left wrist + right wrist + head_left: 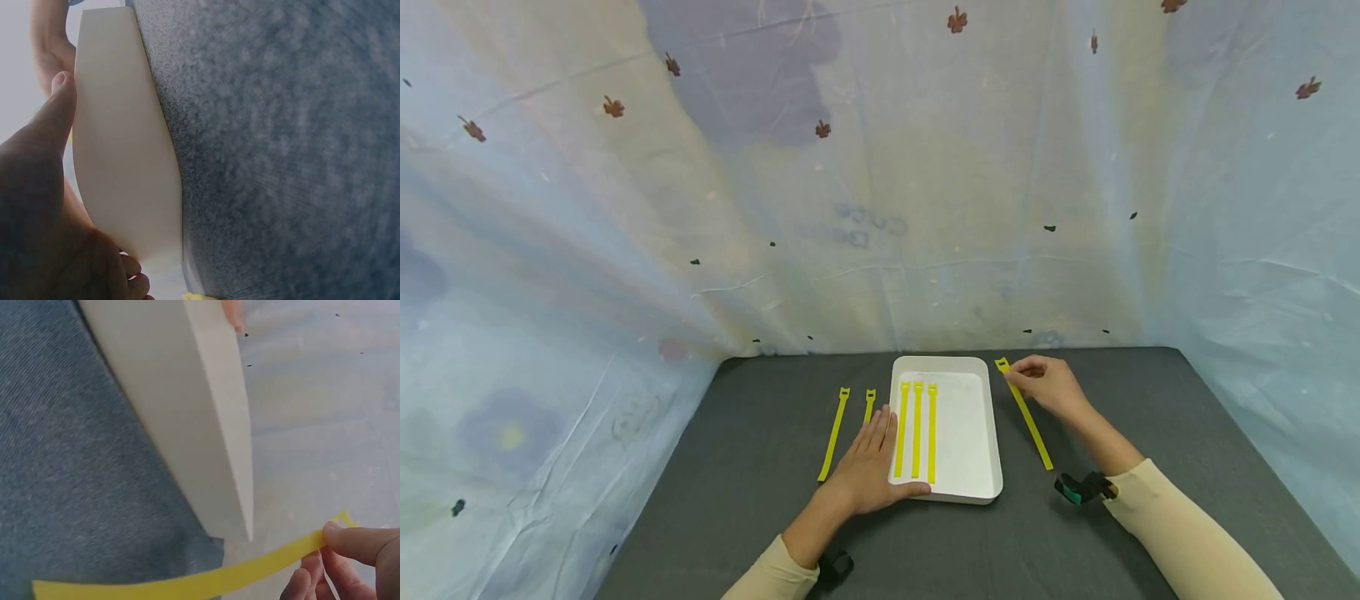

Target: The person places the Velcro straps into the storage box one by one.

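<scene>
- Yellow cable tie point(1032, 427), slotted head at the far end, is held to the right of the white tray point(966, 433), apart from its right wall; whether its tail touches the cloth I cannot tell.
- Right hand point(1051, 385) pinches this tie between thumb and fingertips just below the head; the tail slants back toward the person and to the right.
- Left hand point(868, 467) lies with fingers outstretched along the tray's left edge, thumb spread along the near edge, touching the near left corner.
- Three more ties point(917, 429) lie lengthwise inside the tray, side by side with narrow gaps, heads toward the far wall, all in the left half; a broad stretch of white floor runs from the third to the right wall.
- Two loose ties point(833, 437) lie left of the tray; the nearer one to it is partly hidden by the left hand.
- Dark grey tabletop point(737, 467) extends well beyond the loose ties on the left, and past the right forearm on the right.
- Little room lies behind the tray: its far rim sits near the tabletop's back edge, where a patterned sheet point(925, 208) rises.
</scene>
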`<state>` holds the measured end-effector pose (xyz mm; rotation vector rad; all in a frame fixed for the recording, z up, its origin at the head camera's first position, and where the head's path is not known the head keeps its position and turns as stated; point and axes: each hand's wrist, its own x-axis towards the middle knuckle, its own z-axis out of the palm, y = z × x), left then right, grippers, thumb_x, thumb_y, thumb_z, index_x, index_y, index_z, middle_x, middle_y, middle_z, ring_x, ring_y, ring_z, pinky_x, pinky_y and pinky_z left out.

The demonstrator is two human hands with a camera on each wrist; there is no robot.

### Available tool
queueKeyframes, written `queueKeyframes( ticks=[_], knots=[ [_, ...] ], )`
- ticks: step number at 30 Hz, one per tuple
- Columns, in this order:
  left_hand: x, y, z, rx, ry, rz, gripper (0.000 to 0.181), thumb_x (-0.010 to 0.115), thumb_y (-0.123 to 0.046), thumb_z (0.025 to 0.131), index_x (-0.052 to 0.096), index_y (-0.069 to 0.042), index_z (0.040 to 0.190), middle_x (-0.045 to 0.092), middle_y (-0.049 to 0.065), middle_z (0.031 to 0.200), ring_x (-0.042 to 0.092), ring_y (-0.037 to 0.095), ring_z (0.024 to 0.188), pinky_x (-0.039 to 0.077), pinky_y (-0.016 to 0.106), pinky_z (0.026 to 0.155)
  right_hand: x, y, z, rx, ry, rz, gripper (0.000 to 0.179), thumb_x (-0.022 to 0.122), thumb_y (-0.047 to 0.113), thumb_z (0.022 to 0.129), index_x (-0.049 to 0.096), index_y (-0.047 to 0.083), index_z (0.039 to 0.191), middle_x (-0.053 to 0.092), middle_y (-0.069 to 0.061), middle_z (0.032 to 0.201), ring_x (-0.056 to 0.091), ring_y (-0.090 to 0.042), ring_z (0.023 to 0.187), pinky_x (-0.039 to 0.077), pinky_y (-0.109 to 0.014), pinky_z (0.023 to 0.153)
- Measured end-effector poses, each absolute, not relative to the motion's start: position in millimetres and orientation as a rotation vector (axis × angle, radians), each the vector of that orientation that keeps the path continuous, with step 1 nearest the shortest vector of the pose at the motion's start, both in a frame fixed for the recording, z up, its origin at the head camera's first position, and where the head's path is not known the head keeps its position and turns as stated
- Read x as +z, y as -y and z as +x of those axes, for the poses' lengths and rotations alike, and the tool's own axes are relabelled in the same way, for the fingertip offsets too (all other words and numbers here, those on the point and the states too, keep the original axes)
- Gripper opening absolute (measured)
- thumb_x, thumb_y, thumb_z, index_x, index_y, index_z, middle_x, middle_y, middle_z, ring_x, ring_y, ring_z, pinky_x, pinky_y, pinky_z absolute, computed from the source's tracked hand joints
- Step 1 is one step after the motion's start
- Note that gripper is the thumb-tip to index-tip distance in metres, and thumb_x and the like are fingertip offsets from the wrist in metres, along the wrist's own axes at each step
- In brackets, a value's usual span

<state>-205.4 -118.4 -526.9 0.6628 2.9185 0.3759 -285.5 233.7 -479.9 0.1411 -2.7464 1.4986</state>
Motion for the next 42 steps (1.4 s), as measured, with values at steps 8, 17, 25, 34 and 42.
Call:
queueKeyframes(
  ticks=[8, 17, 25, 34, 42],
  knots=[
    [-527.5, 119.2, -206.1, 0.371, -2.922, 0.664, 0.132, 0.06, -0.089, 0.087, 0.012, -0.001, 0.172, 0.003, 0.018, 0.18, 0.007, 0.035, 0.167, 0.017, 0.049, 0.134, -466.2, -228.0, -283.9, 1.519, 2.707, 0.176, 0.029, 0.073, 0.029, 0.106, 0.074, 0.002, 0.116, 0.075, -0.014, 0.101, 0.072, -0.038, 0.091, 0.061, -0.055, 0.084],
    [-526.9, 119.8, -206.5, 0.372, -2.915, 0.66, 0.131, 0.06, -0.089, 0.087, 0.011, -0.001, 0.172, 0.003, 0.017, 0.18, 0.006, 0.035, 0.167, 0.017, 0.049, 0.134, -453.5, -223.4, -278.7, 1.503, 2.687, 0.221, 0.031, 0.072, 0.031, 0.107, 0.072, 0.002, 0.118, 0.075, -0.018, 0.102, 0.07, -0.026, 0.086, 0.059, -0.036, 0.075],
    [-527.3, 119.6, -206.0, 0.372, -2.916, 0.662, 0.132, 0.06, -0.089, 0.086, 0.012, -0.001, 0.171, 0.003, 0.017, 0.18, 0.007, 0.035, 0.167, 0.016, 0.049, 0.134, -440.6, -216.2, -272.7, 1.516, 2.639, 0.257, 0.031, 0.071, 0.03, 0.107, 0.07, 0.001, 0.116, 0.076, -0.016, 0.099, 0.068, -0.018, 0.079, 0.058, -0.03, 0.071],
    [-525.1, 118.5, -204.6, 0.377, -2.92, 0.666, 0.132, 0.06, -0.089, 0.086, 0.012, -0.001, 0.171, 0.004, 0.018, 0.18, 0.008, 0.036, 0.167, 0.018, 0.049, 0.134, -432.9, -205.0, -268.2, 1.585, 2.579, 0.315, 0.03, 0.071, 0.028, 0.107, 0.069, -0.001, 0.117, 0.076, -0.018, 0.097, 0.068, -0.017, 0.076, 0.058, -0.028, 0.07],
    [-524.8, 118.4, -204.5, 0.379, -2.916, 0.654, 0.132, 0.06, -0.09, 0.086, 0.012, -0.001, 0.172, 0.004, 0.018, 0.18, 0.008, 0.035, 0.167, 0.018, 0.049, 0.134, -436.2, -194.9, -270.6, 1.74, 2.565, 0.337, 0.032, 0.071, 0.025, 0.107, 0.067, -0.003, 0.121, 0.076, -0.017, 0.097, 0.069, -0.019, 0.078, 0.059, -0.029, 0.072]
  ],
)
